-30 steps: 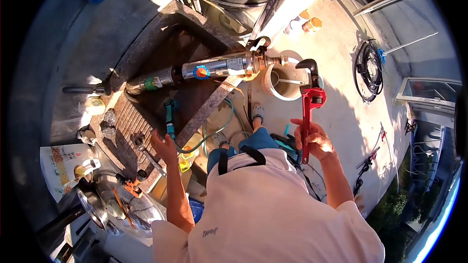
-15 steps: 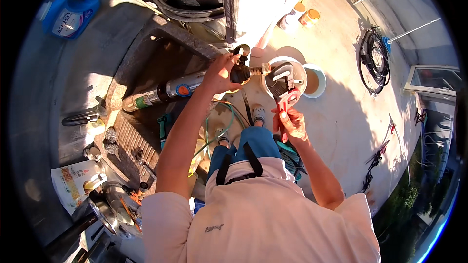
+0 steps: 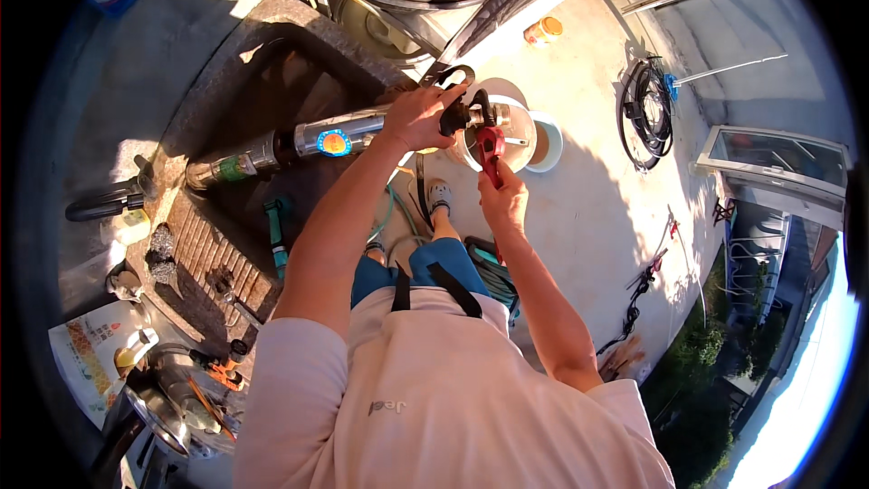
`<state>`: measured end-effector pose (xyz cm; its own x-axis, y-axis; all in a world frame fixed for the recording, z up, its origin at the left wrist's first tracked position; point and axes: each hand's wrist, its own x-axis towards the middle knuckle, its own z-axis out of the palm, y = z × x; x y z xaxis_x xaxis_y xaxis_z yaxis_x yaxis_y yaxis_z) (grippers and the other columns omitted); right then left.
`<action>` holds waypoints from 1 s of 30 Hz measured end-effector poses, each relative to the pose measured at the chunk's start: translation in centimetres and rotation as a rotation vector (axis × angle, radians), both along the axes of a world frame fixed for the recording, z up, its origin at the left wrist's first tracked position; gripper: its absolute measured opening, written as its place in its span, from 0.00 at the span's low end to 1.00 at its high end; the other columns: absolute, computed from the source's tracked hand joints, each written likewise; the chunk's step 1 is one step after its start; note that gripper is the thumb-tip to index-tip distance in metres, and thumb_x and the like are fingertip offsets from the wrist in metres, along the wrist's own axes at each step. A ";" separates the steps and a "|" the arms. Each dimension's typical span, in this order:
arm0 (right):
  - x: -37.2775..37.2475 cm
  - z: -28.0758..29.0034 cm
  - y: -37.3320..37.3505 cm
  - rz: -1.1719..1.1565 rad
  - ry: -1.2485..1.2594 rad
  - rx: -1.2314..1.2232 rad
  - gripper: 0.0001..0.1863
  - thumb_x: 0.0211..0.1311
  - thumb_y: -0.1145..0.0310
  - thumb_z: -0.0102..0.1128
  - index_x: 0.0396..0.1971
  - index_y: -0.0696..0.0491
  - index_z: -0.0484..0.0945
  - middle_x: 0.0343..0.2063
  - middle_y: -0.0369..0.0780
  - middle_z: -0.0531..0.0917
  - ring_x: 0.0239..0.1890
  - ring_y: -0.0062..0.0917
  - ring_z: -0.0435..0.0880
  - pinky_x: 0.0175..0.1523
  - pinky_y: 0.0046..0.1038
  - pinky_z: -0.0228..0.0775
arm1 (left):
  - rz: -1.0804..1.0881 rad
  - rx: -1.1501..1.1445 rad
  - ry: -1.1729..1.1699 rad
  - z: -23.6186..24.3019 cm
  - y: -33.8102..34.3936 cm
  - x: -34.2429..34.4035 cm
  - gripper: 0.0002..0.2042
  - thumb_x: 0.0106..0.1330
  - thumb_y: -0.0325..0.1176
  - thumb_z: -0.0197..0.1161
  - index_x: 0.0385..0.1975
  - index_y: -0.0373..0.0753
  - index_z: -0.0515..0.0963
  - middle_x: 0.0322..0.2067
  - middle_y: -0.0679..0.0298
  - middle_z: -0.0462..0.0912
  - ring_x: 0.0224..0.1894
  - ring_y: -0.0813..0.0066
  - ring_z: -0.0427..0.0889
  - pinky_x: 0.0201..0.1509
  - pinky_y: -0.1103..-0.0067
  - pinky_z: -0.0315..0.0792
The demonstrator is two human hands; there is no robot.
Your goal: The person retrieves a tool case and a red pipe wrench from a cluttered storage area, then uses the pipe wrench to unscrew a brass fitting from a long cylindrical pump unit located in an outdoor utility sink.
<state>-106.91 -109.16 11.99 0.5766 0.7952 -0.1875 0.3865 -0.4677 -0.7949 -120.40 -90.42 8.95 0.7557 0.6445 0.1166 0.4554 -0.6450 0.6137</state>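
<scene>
Pump (image 3: 299,147), a long steel cylinder w/ black fitting (image 3: 463,110) at its near end, lies across a dark stone slab (image 3: 226,63), end overhanging a white bucket (image 3: 529,140). Right hand (image 3: 503,201) clenched on red pipe wrench (image 3: 490,147), jaws at the fitting for leverage. Left hand (image 3: 418,116) grasping pump end, prob. to stop it rolling. Farther off: coiled black hose (image 3: 644,109) on concrete floor (image 3: 588,217).

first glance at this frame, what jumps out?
The long steel cylinder pump lying across the dark stone block, upper centre. The left hand grips its black end fitting, and the right hand holds a red pipe wrench with its jaws at that fitting, just over a white bucket. A black coil of cable lies on the sunlit concrete, upper right.
</scene>
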 end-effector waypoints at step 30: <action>-0.6 -4.7 2.7 0.094 -0.220 0.031 0.13 0.59 0.70 0.60 0.44 0.54 0.75 0.21 0.47 0.80 0.24 0.38 0.83 0.32 0.32 0.72 | -0.020 -0.012 0.004 -0.8 0.7 1.1 0.43 0.33 0.38 0.76 0.59 0.47 0.68 0.53 0.63 0.72 0.52 0.58 0.74 0.51 0.64 0.74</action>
